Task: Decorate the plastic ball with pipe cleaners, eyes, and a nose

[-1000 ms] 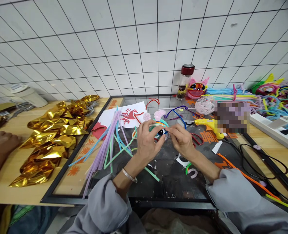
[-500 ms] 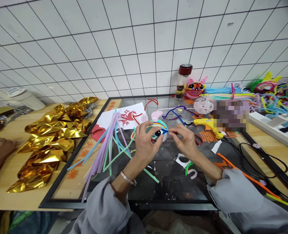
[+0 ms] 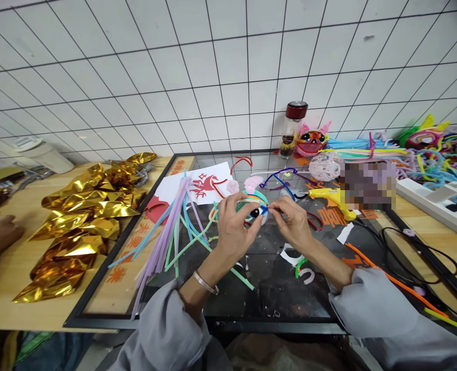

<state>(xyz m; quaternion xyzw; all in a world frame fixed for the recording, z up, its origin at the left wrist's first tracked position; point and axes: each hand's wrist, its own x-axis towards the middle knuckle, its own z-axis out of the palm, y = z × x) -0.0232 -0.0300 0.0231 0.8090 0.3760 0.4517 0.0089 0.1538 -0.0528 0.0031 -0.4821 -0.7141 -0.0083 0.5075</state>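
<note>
My left hand (image 3: 234,224) is closed on a small animal face made of pipe cleaners (image 3: 261,196), its thumb and fingers gripping the left side. The face has a pink ear (image 3: 254,182), green and orange bands, and a black-and-white eye (image 3: 255,212). At the eye's right edge, my right hand (image 3: 293,219) pinches a short blue pipe cleaner (image 3: 264,209) against the face. My fingers hide much of the face's lower part. A bundle of lilac, blue and green pipe cleaners (image 3: 162,232) lies left of my left hand.
A yellow glue gun (image 3: 335,200) with a black cord lies to the right, near a white power strip (image 3: 437,211). A glass bottle (image 3: 290,135) stands at the back. Gold foil pieces (image 3: 85,221) and another person's hand (image 3: 2,234) are on the left.
My right hand drew slightly back from the face, showing the blue pipe cleaner, then moved in close again. My left hand keeps its hold. The other person's hand shifted a little.
</note>
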